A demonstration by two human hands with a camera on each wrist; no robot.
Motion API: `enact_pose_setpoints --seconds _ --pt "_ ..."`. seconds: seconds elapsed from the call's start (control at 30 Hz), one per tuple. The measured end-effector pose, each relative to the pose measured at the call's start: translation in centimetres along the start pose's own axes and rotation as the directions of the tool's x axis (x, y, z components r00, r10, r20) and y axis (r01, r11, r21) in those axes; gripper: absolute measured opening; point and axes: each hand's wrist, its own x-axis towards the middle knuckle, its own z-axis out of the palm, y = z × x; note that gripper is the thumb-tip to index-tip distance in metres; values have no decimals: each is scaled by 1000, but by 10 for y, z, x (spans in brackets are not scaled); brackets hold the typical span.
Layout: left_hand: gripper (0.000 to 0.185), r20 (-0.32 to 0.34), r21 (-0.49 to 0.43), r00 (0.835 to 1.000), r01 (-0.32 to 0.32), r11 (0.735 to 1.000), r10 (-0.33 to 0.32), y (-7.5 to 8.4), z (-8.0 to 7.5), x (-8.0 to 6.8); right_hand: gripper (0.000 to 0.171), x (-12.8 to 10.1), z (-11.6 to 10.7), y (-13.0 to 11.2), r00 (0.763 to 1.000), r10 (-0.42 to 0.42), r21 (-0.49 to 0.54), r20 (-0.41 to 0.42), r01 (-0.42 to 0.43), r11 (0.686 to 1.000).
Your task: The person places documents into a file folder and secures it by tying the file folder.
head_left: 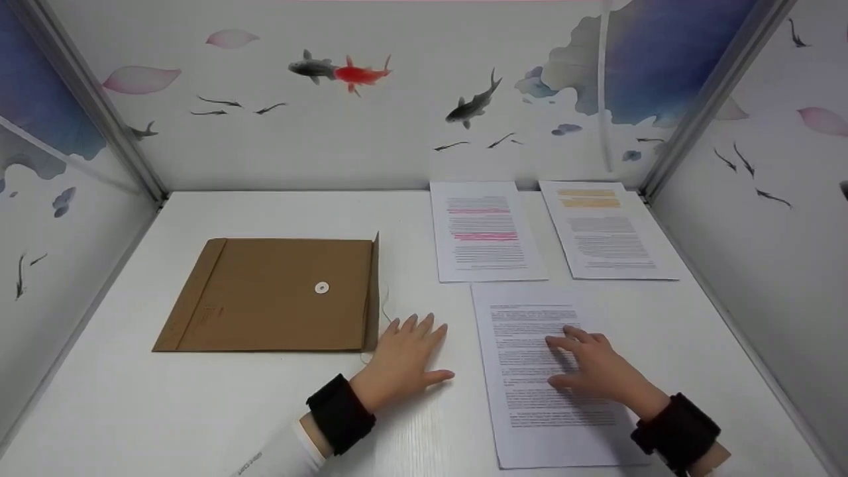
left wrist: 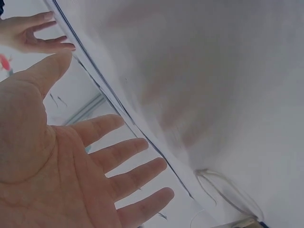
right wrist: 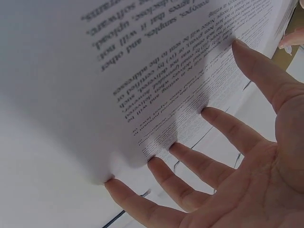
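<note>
A brown string-tie envelope lies flat on the white table, left of centre. My left hand rests open, palm down, on the table just right of the envelope's near corner; its palm and spread fingers fill the left wrist view. A printed sheet lies in front of me on the right. My right hand rests on it with spread fingertips touching the text. Neither hand grips anything.
Two more printed sheets lie at the back right: one with pink highlighting, one with orange highlighting. Panels painted with fish enclose the table on three sides. A thin string trails from the envelope near my left hand.
</note>
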Motion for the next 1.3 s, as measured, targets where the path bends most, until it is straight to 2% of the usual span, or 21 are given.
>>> enact_pose_setpoints --seconds 0.3,0.57,0.8,1.1,1.3 --pt "78 7 -18 1000 -8 1000 8 2 -2 2 71 4 4 -22 999 31 14 9 -31 999" --pt "82 52 -33 999 -3 999 4 7 -9 4 69 7 8 -34 1000 -5 -8 0 5 1000" --pt "88 76 -62 997 3 998 2 9 -6 6 69 7 14 -43 1000 12 -14 -6 -12 1000" --pt "91 67 -72 998 -8 997 13 10 -3 5 70 5 15 -47 999 22 15 -49 -21 1000" --pt "91 60 -90 998 -3 996 8 10 -4 5 74 4 10 -39 997 51 73 -61 -46 996"
